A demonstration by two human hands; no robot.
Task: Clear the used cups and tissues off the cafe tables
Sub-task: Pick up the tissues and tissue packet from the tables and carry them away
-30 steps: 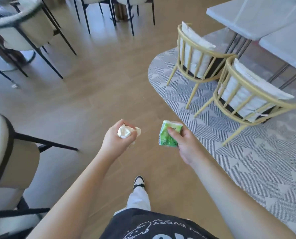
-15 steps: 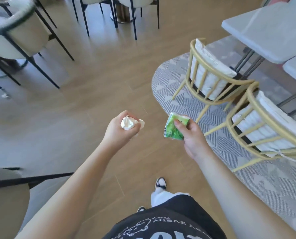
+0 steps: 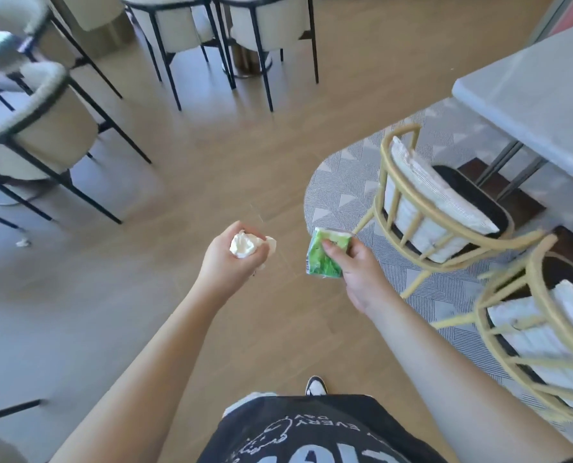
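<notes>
So the crumpled tissue (image 3: 245, 247) is a white scrunched-up wad, with a bit of it poking out on the side toward the green pack. It sits in the left hand (image 3: 230, 259), whose grip is curled tight around it, fingers wrapped over so only the top of the wad shows. Just beside it, not touching, is the green tissue pack (image 3: 325, 259): soft plastic, bright green with a paler top edge, a bit squashed and tilted. The right hand (image 3: 358, 267) has it in a pinch-style grip, thumb on the front face and the other fingers hidden behind it.

Both are held out in mid-air over the wooden floor (image 3: 228, 168), in front of the person's black printed shirt (image 3: 298, 432). One shoe (image 3: 316, 385) peeks out just past the shirt.

Past the pack, on its far side from the tissue, there's a patterned grey rug (image 3: 342, 182) with two yellow-framed chairs (image 3: 435, 212) with white cushions, pulled up to a pale grey surface (image 3: 539, 95). On the tissue's other side and further out are cream chairs with black legs (image 3: 44, 128). A small white scrap (image 3: 22, 242) lies on the floor near those chair legs, can't tell what it is.
</notes>
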